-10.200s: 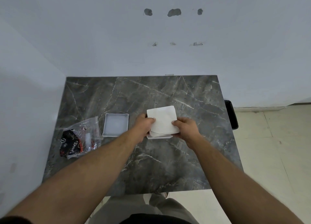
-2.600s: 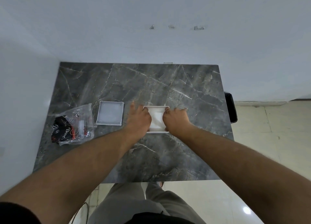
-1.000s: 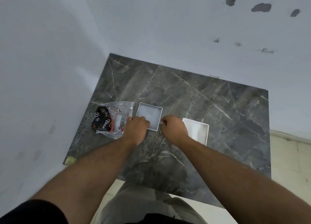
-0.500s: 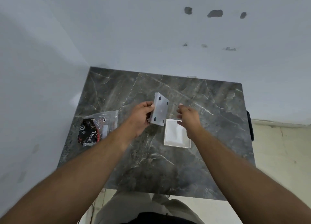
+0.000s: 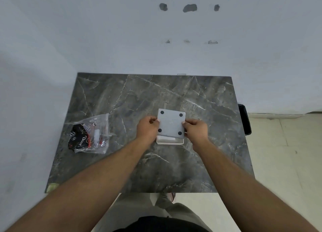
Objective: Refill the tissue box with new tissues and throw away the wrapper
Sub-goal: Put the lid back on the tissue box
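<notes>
Head view: near the centre of the dark grey marble-look tabletop (image 5: 174, 162), a flat square grey plastic panel with four black round feet (image 5: 171, 124) hovers over the white square tissue box (image 5: 169, 140). It looks rigid, light and smooth, best held by opposite edges. The left hand (image 5: 148, 129) pinches its 9 o'clock edge, the right hand (image 5: 195, 129) its 3 o'clock edge. The crumpled clear plastic wrapper with black and red print (image 5: 88, 134) lies at 9 o'clock.
</notes>
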